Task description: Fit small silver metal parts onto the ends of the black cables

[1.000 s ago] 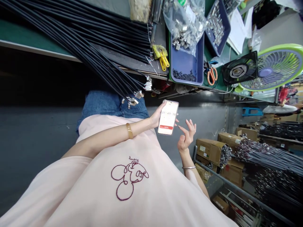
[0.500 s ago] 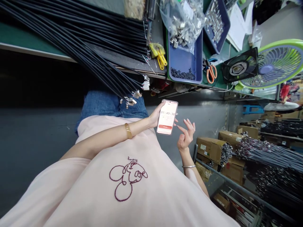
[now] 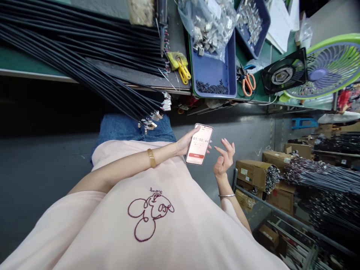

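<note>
My left hand holds a smartphone, its thumb over the top of the screen and its fingertips showing past the right edge. The lit screen carries large digits, seemingly 01:50:44, above a red button. Just right of the phone, my right hand is raised with fingers apart and nothing in it. It does not touch the screen. Over my lap hang black cables with metal connectors on their ends, untouched by either hand.
On the green workbench are a blue tray with small black parts and a bag of metal connectors, a yellow cutter, orange-handled pliers and a fan. Cardboard boxes and a rack rail stand at right.
The digits on the phone screen have advanced. My right hand has drawn slightly away to the right of the phone. The bench has shifted a little left in view.
</note>
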`<state>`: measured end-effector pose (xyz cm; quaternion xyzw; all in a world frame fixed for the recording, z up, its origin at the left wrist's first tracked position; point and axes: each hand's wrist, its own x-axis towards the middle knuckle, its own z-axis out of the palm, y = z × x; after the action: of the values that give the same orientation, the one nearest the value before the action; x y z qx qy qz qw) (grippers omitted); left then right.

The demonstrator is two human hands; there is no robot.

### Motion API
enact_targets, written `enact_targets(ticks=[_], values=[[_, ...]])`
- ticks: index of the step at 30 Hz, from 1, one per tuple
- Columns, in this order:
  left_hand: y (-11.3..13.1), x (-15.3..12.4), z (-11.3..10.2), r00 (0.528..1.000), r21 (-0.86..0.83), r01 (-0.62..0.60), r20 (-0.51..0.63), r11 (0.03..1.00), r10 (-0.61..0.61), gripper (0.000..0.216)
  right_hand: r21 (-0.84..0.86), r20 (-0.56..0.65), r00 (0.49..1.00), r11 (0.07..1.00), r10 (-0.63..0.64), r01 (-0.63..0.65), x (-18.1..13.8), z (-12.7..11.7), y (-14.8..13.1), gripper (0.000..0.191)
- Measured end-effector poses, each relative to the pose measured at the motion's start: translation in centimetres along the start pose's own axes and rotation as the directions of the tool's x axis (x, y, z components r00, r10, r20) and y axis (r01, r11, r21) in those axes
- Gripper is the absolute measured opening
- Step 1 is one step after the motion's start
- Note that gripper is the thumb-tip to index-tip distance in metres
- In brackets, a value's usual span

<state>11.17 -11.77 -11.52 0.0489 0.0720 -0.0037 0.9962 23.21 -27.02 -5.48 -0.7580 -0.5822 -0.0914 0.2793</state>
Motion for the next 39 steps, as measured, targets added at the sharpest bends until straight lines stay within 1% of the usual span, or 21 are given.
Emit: enact_targets(ticks=[3,7,10,14,19,22,27,29,31,32,34,36,38,39], values=[[-0.7,-0.1,0.5,0.998,0.013,0.064,0.01,0.998,-0.064,0.066,0.032,-0.064,0.993,0.995,0.098,-0.097,1.2,-0.4,-0.6,0.047],[-1.7,-0.5,0.8,0.989,0.008,0.141,0.046,0.99,-0.141,0.067,0.116,-0.144,0.968,0.975,0.206,-0.191,2.9,-1.1,-1.5,0.044],[-2.1,-0.7,1.0,0.981,0.019,0.173,0.08,0.985,-0.174,0.067,0.16,-0.137,0.955,0.957,0.263,-0.241,3.6,-1.6,-1.8,0.043],[-1.9,-0.9,1.2,0.977,0.034,0.192,0.084,0.981,-0.194,0.061,0.162,-0.135,0.948,0.95,0.29,-0.268,3.6,-2.2,-2.2,0.041],[-1.1,-1.3,1.7,0.985,0.041,0.157,0.061,0.987,-0.159,0.056,0.135,-0.149,0.936,0.944,0.32,-0.301,3.1,-2.5,-2.8,0.042],[-0.5,-1.7,2.1,0.99,0.063,0.139,0.024,0.988,-0.141,0.054,0.128,-0.149,0.928,0.937,0.342,-0.325,3.3,-2.4,-2.8,0.043],[0.4,-1.9,2.1,0.996,0.161,0.029,-0.093,0.987,-0.014,0.059,0.227,-0.145,0.919,0.916,0.367,-0.33,5.1,-1.1,-2.0,0.042],[0.6,-1.7,1.9,0.992,0.18,0.001,-0.121,0.984,0.021,0.061,0.242,-0.103,0.916,0.903,0.388,-0.355,6.1,-0.5,-1.6,0.042],[0.7,-1.4,1.8,0.989,0.201,-0.022,-0.14,0.979,0.051,0.06,0.249,-0.011,0.902,0.875,0.432,-0.415,6.9,-0.1,-1.2,0.042],[0.7,-1.1,1.7,0.987,0.215,-0.03,-0.145,0.976,0.063,0.06,0.26,0.05,0.886,0.851,0.46,-0.456,7.2,0.0,-1.0,0.043],[0.6,-0.7,1.6,0.985,0.255,-0.037,-0.153,0.966,0.079,0.058,0.286,0.2,0.835,0.784,0.513,-0.55,7.5,0.2,-0.7,0.048],[0.4,-0.3,1.4,0.981,0.309,-0.038,-0.169,0.95,0.094,0.054,0.283,0.349,0.765,0.717,0.541,-0.636,7.5,0.3,-0.5,0.056],[0.1,0.1,1.0,0.971,0.383,-0.042,-0.204,0.923,0.128,0.047,0.228,0.472,0.699,0.691,0.538,-0.686,7.2,0.6,-0.7,0.069],[-0.1,0.4,0.7,0.962,0.426,-0.046,-0.225,0.904,0.155,0.044,0.182,0.509,0.677,0.702,0.532,-0.688,7.1,1.0,-0.9,0.076]])
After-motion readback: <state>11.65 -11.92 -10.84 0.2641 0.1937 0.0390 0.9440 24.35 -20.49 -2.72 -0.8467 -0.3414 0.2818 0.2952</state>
